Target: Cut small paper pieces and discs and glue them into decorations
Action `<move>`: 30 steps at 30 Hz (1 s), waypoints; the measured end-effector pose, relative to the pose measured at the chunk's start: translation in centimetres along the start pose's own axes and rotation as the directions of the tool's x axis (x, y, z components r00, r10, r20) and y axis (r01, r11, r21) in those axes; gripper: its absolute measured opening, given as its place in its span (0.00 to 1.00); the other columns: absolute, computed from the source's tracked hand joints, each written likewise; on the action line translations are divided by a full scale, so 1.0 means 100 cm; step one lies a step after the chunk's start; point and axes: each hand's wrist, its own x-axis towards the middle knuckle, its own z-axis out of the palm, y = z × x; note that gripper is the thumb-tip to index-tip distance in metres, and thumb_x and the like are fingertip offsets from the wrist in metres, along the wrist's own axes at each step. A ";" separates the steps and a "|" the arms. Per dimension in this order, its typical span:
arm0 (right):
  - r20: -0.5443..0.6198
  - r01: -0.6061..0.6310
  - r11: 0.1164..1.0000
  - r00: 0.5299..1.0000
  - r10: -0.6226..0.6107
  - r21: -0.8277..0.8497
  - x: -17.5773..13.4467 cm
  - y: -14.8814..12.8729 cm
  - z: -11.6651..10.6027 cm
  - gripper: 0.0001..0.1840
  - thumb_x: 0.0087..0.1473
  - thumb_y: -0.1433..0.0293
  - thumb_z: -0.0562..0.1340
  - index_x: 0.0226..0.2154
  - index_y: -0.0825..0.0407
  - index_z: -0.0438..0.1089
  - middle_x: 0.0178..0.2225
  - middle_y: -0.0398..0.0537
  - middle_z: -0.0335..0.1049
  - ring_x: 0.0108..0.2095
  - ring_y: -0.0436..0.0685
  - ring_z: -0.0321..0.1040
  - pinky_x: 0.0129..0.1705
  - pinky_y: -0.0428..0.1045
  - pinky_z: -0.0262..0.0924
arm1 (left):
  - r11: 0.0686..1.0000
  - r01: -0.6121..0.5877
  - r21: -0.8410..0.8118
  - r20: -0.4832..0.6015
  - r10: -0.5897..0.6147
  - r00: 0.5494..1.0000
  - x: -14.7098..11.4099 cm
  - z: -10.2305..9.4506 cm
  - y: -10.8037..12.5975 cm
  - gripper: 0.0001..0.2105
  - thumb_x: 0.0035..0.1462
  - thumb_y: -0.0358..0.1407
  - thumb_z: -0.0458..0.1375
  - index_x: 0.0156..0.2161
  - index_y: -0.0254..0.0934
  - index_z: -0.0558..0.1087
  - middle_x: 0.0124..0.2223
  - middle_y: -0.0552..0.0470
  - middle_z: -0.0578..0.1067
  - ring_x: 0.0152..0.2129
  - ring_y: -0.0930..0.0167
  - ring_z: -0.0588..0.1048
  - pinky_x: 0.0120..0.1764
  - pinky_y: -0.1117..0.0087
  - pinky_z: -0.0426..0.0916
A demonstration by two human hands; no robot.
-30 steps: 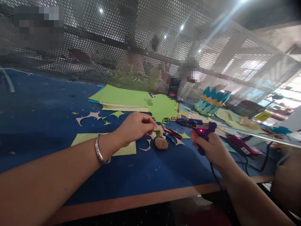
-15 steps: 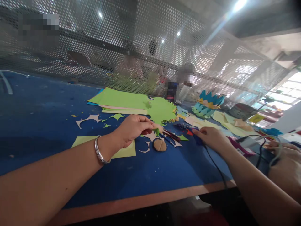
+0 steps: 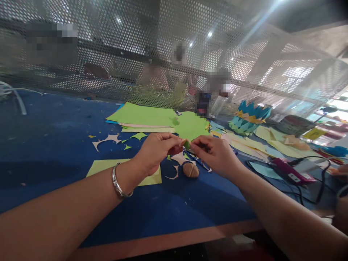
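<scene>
Between the fingertips of both hands is a small green paper piece (image 3: 186,144), mostly covered by the fingers. My left hand (image 3: 160,150), a silver bangle on its wrist, pinches it from the left. From the right, my right hand (image 3: 217,152) pinches its other side with thumb and forefinger. Just below the hands lies a round brown cardboard disc (image 3: 190,170) with a line across it. Curved pale paper offcuts (image 3: 179,158) and a blue pen-like tool (image 3: 199,161) lie under and beside the fingers.
A stack of green sheets (image 3: 146,115) lies behind my hands, a yellow sheet (image 3: 106,168) by my left wrist. A teal and yellow zigzag paper crown (image 3: 248,117) stands back right. A magenta box (image 3: 292,170) and black cables lie right, near another person's hand (image 3: 343,172).
My right hand has let go of the blue corded tool at the right and moved left to the green paper piece. My left hand keeps its pinch.
</scene>
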 end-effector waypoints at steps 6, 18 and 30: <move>-0.048 0.022 0.999 0.999 -0.020 0.035 -0.002 0.008 0.005 0.15 0.65 0.61 0.60 0.33 0.53 0.74 0.26 0.42 0.67 0.25 0.49 0.58 0.27 0.47 0.50 | 0.994 0.064 -0.088 0.011 -0.063 0.998 0.006 0.000 -0.007 0.03 0.51 0.29 0.69 0.31 0.34 0.78 0.33 0.51 0.78 0.31 0.74 0.77 0.46 0.67 0.73; 0.060 -0.044 0.986 0.998 0.035 0.160 -0.003 0.012 0.006 0.16 0.66 0.59 0.58 0.32 0.52 0.73 0.24 0.41 0.68 0.23 0.49 0.62 0.27 0.45 0.54 | 0.966 -0.026 0.258 0.145 -0.012 0.989 0.013 -0.008 -0.014 0.15 0.51 0.45 0.70 0.31 0.34 0.76 0.27 0.56 0.71 0.24 0.76 0.67 0.31 0.72 0.62; 0.088 -0.078 0.970 0.994 0.059 0.230 -0.001 0.017 0.009 0.13 0.62 0.60 0.61 0.31 0.52 0.72 0.24 0.40 0.68 0.22 0.48 0.59 0.26 0.46 0.52 | 0.865 -0.154 0.477 0.132 0.103 0.986 0.014 -0.019 0.010 0.10 0.54 0.42 0.68 0.31 0.35 0.79 0.30 0.52 0.75 0.25 0.74 0.68 0.31 0.71 0.62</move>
